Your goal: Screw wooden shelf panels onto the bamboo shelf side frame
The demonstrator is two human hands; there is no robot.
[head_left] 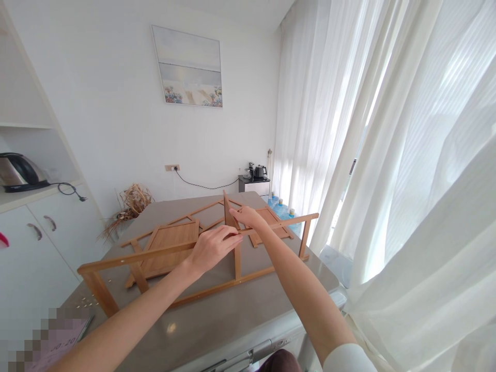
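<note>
A wooden side frame (155, 253), shaped like a ladder with two long rails and short crosspieces, stands on edge on the table. My left hand (217, 245) is closed over its upper rail near the middle, where a crosspiece meets it. Just beyond, my right hand (248, 217) grips a wooden board (228, 209) that stands up edge-on and meets the frame by the left fingertips. Whether the board is joined to the frame is hidden by my fingers. Behind the frame lie a slatted wooden panel (170, 240) on the left and a smaller panel (269, 219) on the right.
The grey table (263, 294) fills the foreground. Small pale pieces (87, 302) and a device showing digits (65, 338) lie at its left. Dried stalks (134, 201) lie at the far left corner. White curtains (387, 155) hang at right; water bottles (281, 206) stand beyond the table.
</note>
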